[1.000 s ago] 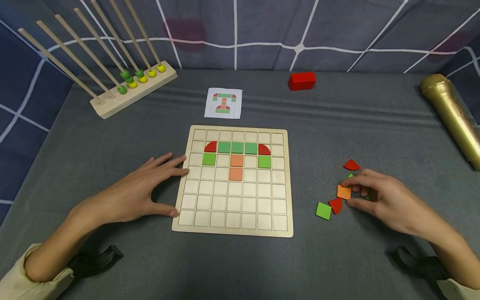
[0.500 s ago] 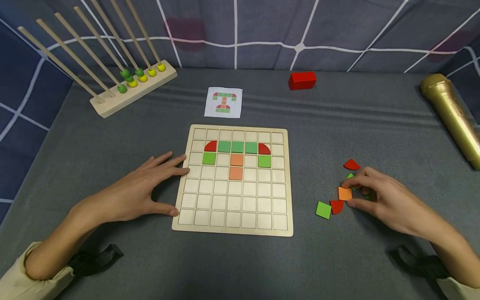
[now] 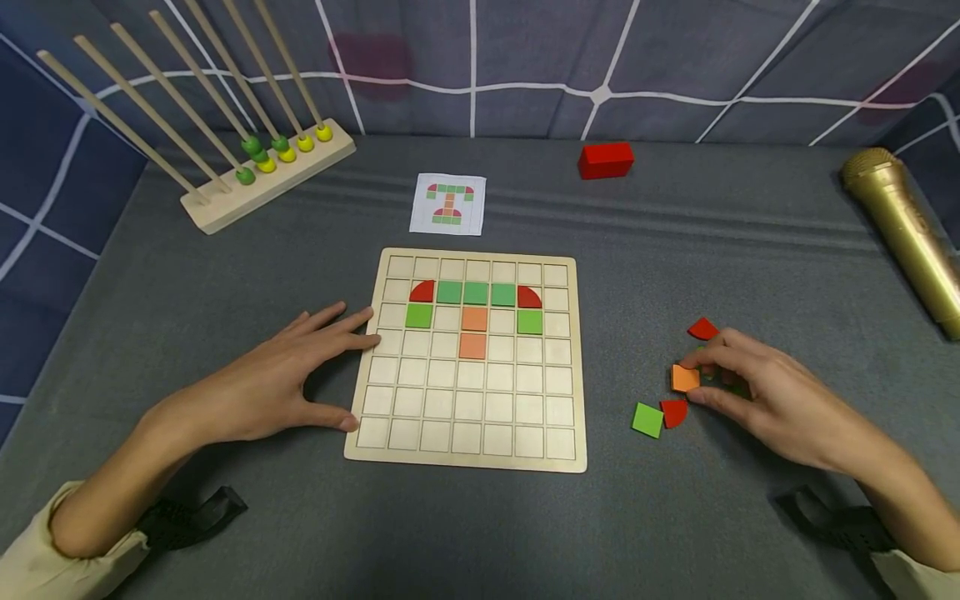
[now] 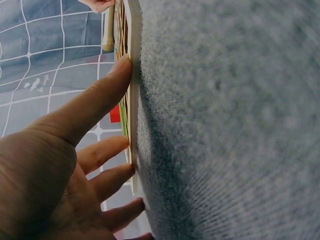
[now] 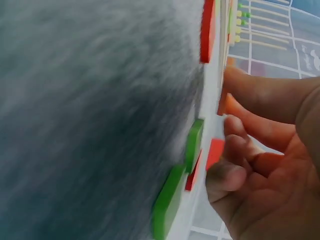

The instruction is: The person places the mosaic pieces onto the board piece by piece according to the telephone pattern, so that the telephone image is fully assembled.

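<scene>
At the wooden grid board (image 3: 442,437), my left hand (image 3: 270,387) lies with fingers spread, the thumb and fingertips touching its left edge; the left wrist view shows the thumb (image 4: 107,85) on that edge. My right hand (image 3: 780,400) pinches an orange square tile (image 3: 684,378) between thumb and index finger, right of the board. Close by lie a green square tile (image 3: 647,421), a red quarter-circle tile (image 3: 673,413) and another red quarter-circle tile (image 3: 702,328). Green tiles (image 5: 167,205) lie beneath the right hand, partly hidden in the head view.
Red, green and orange tiles form a T-like shape in the board's upper half. Behind it lies a pattern card (image 3: 447,225). A peg rack with beads (image 3: 270,179) stands back left, a red block (image 3: 606,161) at the back, a gold microphone (image 3: 903,237) far right.
My right hand has shifted slightly up and left with the orange tile, which now looks tilted and sits apart from the red tile below. The left hand stays at the board.
</scene>
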Tool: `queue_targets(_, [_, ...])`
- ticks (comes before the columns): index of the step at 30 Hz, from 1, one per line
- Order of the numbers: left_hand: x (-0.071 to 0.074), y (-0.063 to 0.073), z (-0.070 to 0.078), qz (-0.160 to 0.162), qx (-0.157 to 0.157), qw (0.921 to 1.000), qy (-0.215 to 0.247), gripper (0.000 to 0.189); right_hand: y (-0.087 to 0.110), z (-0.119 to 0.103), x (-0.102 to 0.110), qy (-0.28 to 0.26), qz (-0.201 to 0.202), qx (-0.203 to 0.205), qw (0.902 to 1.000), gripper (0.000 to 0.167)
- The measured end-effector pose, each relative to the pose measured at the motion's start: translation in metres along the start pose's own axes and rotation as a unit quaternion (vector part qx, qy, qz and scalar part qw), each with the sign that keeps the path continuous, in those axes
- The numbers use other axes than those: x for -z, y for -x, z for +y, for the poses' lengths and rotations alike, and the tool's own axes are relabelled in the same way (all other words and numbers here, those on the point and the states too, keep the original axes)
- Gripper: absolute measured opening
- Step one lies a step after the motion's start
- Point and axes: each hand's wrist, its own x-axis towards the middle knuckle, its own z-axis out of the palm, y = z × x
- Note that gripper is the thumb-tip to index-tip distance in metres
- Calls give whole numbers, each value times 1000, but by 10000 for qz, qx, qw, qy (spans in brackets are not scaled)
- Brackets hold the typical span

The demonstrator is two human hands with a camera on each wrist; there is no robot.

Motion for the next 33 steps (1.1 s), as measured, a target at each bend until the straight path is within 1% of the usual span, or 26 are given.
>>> queue_targets(5, [0,1,0,25,-12,10000,27,92,-19,-16,-2,-113,164,-5,9998,38])
queue_targets(11, [1,0,1,13,-27,10000,22,91,-46,-40,-13,-554,61,106,9984,30])
queue_targets(15, [1,0,1,-2,-23,10000,31,91,-67,-60,-26,-823,-107,42,9965,26])
queue_targets(18, [1,0,1,6,-27,10000,46,91,-84,-76,-38,-915,-297,45,9953,24])
queue_targets(21, [1,0,1,18,-36,10000,43,91,-99,-91,-48,-955,-533,152,9939,22])
queue_targets(24, [0,0,1,34,-38,10000,15,91,-110,-104,-56,-925,-748,341,9923,21])
queue_targets(28, [-1,-1,2,28,21,10000,-30,90,-121,-112,-62,-792,-956,500,9910,20])
queue_targets(33, [0,0,2,7,55,10000,-28,90,-131,-116,-67,-703,-1135,500,9898,18])
